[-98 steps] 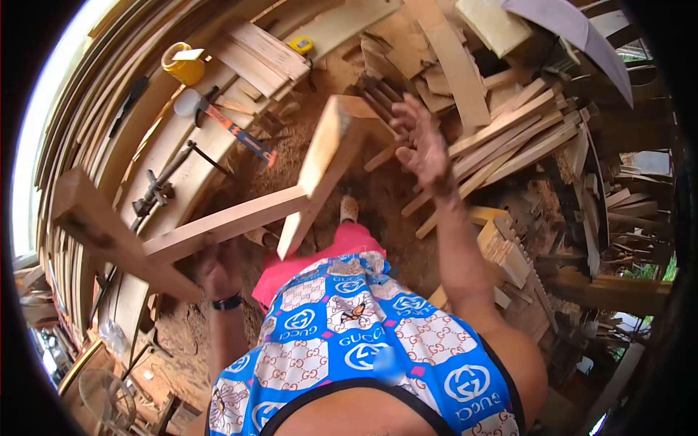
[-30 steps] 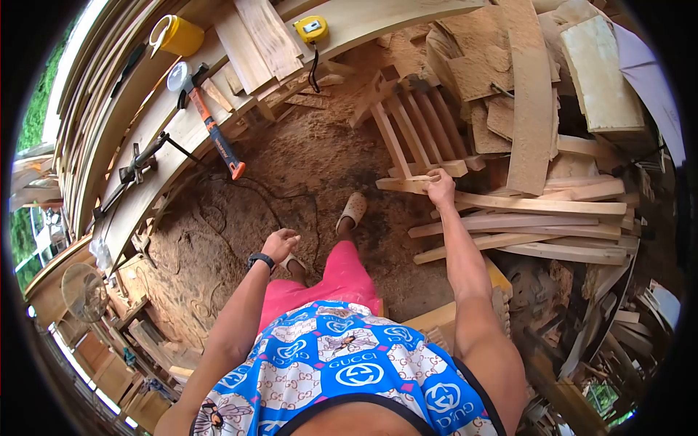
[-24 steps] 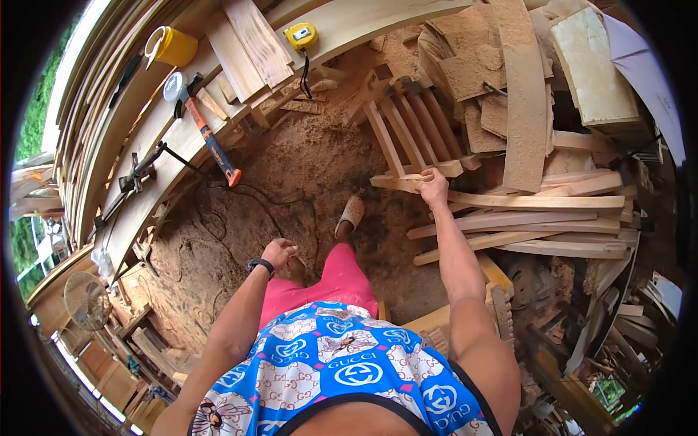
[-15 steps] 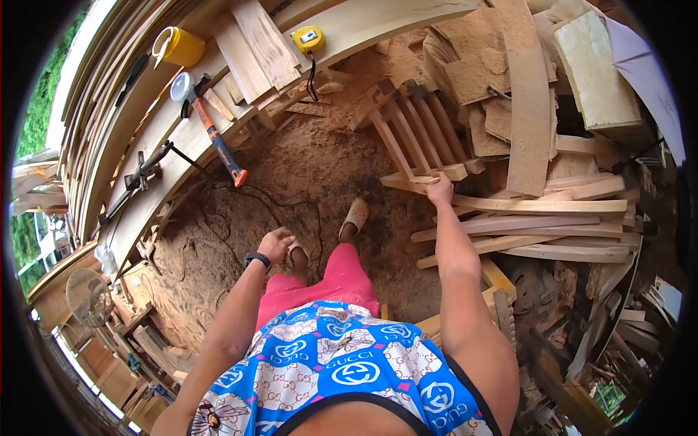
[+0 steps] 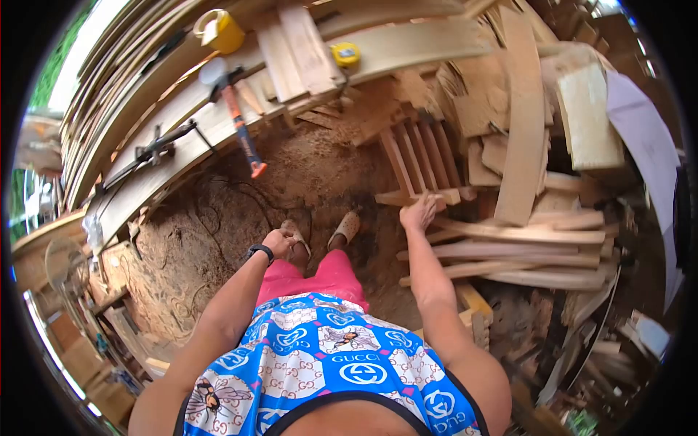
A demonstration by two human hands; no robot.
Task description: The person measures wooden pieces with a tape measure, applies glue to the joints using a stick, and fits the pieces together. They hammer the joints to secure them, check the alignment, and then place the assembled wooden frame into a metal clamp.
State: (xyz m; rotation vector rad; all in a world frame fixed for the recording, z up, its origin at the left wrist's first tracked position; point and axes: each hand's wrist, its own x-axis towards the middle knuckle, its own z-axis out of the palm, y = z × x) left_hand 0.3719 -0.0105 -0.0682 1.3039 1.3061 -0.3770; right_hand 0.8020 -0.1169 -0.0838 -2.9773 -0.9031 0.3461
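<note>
My right hand (image 5: 422,211) reaches forward and has its fingers over the near rail of a slatted wooden frame (image 5: 423,156). The frame has several parallel slats and stands tilted on the dusty ground. Lower left, my left hand (image 5: 279,241), with a dark watch on its wrist, hangs in front of my leg with its fingers curled. Nothing shows in it. Just right of my right hand lies a stack of curved wooden pieces (image 5: 531,251).
Along the bench (image 5: 182,142) lie a hammer (image 5: 241,131), a clamp (image 5: 160,145), a yellow tape measure (image 5: 345,54) and a yellow cup (image 5: 222,33). A long board (image 5: 522,123) leans at the right. A fan (image 5: 67,265) stands at left. Cables cross the sawdust-covered ground.
My view has shifted, so the bench and tools appear further right. My right hand stays at the frame's near rail, its grip slightly changed. My left hand remains curled beside my leg.
</note>
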